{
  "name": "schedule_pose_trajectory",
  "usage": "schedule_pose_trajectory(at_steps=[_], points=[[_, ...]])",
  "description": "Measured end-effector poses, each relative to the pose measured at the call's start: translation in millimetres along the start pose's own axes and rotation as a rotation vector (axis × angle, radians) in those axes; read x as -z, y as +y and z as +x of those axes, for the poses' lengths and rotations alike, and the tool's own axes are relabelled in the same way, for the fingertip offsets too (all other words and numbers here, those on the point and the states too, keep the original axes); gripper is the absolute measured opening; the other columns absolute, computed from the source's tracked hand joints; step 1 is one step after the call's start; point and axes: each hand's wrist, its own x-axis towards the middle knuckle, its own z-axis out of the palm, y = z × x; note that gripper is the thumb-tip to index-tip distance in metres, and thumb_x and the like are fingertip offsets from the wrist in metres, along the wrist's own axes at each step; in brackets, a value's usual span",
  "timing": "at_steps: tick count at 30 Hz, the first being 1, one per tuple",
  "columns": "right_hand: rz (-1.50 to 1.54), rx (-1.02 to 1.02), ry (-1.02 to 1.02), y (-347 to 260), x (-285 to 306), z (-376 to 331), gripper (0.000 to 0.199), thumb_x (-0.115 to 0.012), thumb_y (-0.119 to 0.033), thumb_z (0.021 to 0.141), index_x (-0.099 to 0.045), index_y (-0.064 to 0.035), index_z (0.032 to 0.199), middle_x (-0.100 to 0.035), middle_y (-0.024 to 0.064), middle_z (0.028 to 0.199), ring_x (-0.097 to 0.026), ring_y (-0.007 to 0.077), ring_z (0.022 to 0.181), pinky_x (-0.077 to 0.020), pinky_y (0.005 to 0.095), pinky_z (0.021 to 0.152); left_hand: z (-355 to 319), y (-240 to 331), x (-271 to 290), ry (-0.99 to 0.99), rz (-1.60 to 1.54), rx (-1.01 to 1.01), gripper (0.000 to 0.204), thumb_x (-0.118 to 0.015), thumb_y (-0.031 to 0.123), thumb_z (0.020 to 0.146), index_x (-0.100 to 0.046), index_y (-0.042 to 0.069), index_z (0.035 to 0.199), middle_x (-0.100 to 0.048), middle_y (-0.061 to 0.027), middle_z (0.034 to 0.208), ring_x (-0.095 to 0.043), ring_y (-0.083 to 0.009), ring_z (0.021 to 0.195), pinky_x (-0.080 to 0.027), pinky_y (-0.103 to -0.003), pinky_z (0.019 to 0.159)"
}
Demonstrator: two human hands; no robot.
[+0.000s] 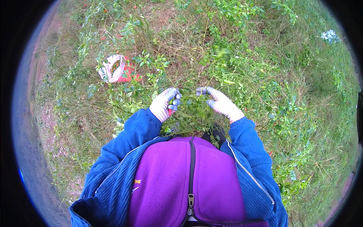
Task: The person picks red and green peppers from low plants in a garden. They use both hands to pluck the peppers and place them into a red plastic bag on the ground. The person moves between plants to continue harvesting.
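Note:
My left hand [165, 103], in a white glove with grey fingertips, is closed. A red chili pepper [170, 112] pokes out below its curled fingers, and a bit of green shows between them. My right hand [222, 104], gloved the same way, has thumb and fingers apart, with nothing visible held in it. Between and just beyond both hands are leafy green pepper plants [196, 104]. A pale green pepper [229, 81] hangs a little beyond the right hand.
Ahead to the left, a red and whitish-pink bag [113, 69] stands open among the plants. A pale blue-white bag [330, 36] lies at the far right. Dry grass and more pepper plants [295, 125] spread all around, with scattered red peppers [103, 38] at the far left.

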Motion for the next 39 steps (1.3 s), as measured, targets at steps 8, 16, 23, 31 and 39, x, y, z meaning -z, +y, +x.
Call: schedule_pose_trajectory(at_steps=[8,16,23,31,39], points=[[0.200,-0.017,0.113,-42.9,-31.3,15.9,0.042,-0.054,-0.015,0.095,-0.050,-0.0053,0.135,-0.062,0.0036,0.111,-0.052,0.0120,0.104,-0.0397,0.0292,0.095,-45.4,29.3,-6.3,-0.101,0.026,-0.205,0.014,-0.059,0.015,0.094,-0.057,0.005,0.104,-0.061,-0.0079,0.092,-0.050,-0.0109,0.063,-0.039,-0.019,0.046],[-0.023,-0.007,0.346,-40.7,-57.2,16.8,0.022,-0.055,-0.017,0.097,-0.065,-0.0036,0.110,-0.062,0.0019,0.078,-0.055,0.0105,0.072,-0.0458,0.0263,0.066,-79.7,15.9,-18.4,-0.245,0.309,-0.048,0.024,-0.055,0.029,0.098,-0.060,0.005,0.100,-0.062,-0.0061,0.086,-0.051,-0.0090,0.062,-0.037,-0.019,0.047],[-0.610,0.222,0.354,-47.8,-56.4,16.1,0.019,-0.061,-0.015,0.089,-0.068,-0.0069,0.105,-0.068,0.0132,0.092,-0.065,0.0314,0.085,-0.0506,0.0391,0.077,-87.6,32.7,-8.8,-0.038,0.473,-0.071,0.055,-0.048,0.055,0.095,-0.063,0.003,0.093,-0.062,-0.0062,0.076,-0.053,-0.0087,0.058,-0.037,-0.020,0.047],[-0.633,0.247,0.329,-39.3,-59.8,14.9,0.019,-0.062,-0.016,0.088,-0.068,-0.0080,0.104,-0.069,0.0123,0.092,-0.064,0.0327,0.088,-0.0506,0.0403,0.081,-86.3,24.6,-3.9,-0.218,0.636,-0.084,0.034,-0.061,0.042,0.094,-0.062,0.007,0.093,-0.060,0.0011,0.076,-0.049,-0.0036,0.058,-0.035,-0.018,0.048],[-0.654,0.187,0.446,-41.5,-62.4,21.1,0.019,-0.059,-0.014,0.089,-0.068,-0.0066,0.104,-0.067,0.0135,0.084,-0.063,0.0325,0.075,-0.0509,0.0399,0.071,-92.1,24.9,-3.7,-0.286,0.412,-0.147,0.026,-0.056,0.030,0.097,-0.060,0.005,0.102,-0.057,-0.0040,0.079,-0.047,-0.0071,0.060,-0.033,-0.018,0.047]])
